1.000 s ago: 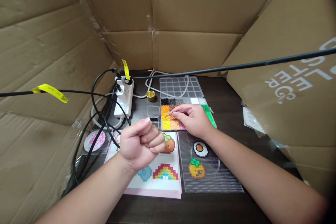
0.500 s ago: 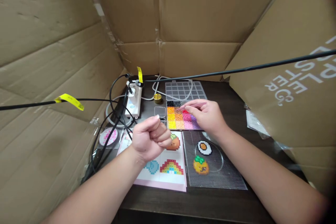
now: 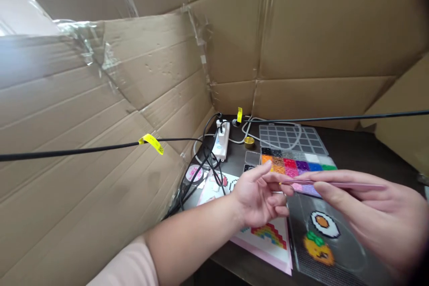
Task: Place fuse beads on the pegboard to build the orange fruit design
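My right hand (image 3: 378, 214) holds pink tweezers (image 3: 335, 184), tips pointing left. My left hand (image 3: 259, 194) is raised in front of them, its fingers touching the tweezer tips. Below the hands lies a clear pegboard (image 3: 348, 261) carrying a bead fried egg (image 3: 323, 224) and a bead orange fruit (image 3: 317, 248). Behind the hands sits a bead tray (image 3: 295, 163) with compartments of many colours. A pattern sheet (image 3: 268, 237) with a rainbow picture lies under my left hand.
Cardboard walls (image 3: 127, 98) enclose the dark table. A white power strip (image 3: 221, 140) with black cables (image 3: 194, 174), a small gold cap (image 3: 249, 142) and a clear tray lid (image 3: 291, 136) sit at the back. A black cable with a yellow tag (image 3: 151, 143) crosses in front.
The camera has swung left. My right hand lifted the tweezers off the bead tray toward me, and my left hand opened from a fist and met the tweezer tips.
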`<act>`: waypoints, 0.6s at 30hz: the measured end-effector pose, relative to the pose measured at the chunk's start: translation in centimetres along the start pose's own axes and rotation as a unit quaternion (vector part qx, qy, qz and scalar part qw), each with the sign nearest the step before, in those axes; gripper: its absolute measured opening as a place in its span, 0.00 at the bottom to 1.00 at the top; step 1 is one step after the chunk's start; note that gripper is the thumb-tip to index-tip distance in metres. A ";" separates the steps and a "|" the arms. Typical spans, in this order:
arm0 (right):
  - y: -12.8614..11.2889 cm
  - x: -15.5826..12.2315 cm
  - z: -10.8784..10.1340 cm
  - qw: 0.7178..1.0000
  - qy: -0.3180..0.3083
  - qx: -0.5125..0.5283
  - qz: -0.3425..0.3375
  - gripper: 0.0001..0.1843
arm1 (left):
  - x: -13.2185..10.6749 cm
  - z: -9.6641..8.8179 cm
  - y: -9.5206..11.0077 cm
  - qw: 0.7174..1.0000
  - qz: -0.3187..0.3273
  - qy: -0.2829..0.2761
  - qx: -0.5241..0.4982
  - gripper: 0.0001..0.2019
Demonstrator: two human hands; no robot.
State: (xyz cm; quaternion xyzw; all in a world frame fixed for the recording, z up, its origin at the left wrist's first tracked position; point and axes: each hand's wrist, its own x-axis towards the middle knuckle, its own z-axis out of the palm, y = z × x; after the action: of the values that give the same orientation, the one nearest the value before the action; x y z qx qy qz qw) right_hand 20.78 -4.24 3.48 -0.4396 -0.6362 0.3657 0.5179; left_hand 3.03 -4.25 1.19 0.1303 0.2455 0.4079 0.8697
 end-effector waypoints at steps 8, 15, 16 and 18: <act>0.3 0.1 0.4 0.999 -0.037 -0.015 -0.010 0.08 | -0.1 -0.2 -0.4 0.999 0.001 -0.025 -0.035 0.06; 0.2 0.5 0.6 0.995 -0.051 0.079 0.033 0.04 | 0.0 0.2 -0.3 0.999 -0.020 0.011 -0.023 0.10; 0.2 0.6 0.6 0.994 -0.052 0.085 0.036 0.04 | -0.1 0.3 -0.3 0.999 -0.022 0.015 -0.022 0.11; 0.4 0.7 0.6 0.994 -0.050 0.092 0.042 0.04 | -0.1 0.4 -0.2 0.999 -0.023 0.020 -0.024 0.11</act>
State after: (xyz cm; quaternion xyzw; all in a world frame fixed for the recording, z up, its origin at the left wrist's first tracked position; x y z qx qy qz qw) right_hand 20.17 -3.42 3.25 -0.3977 -0.6055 0.4658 0.5081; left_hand 3.33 -4.47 1.43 0.0959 0.2564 0.3962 0.8764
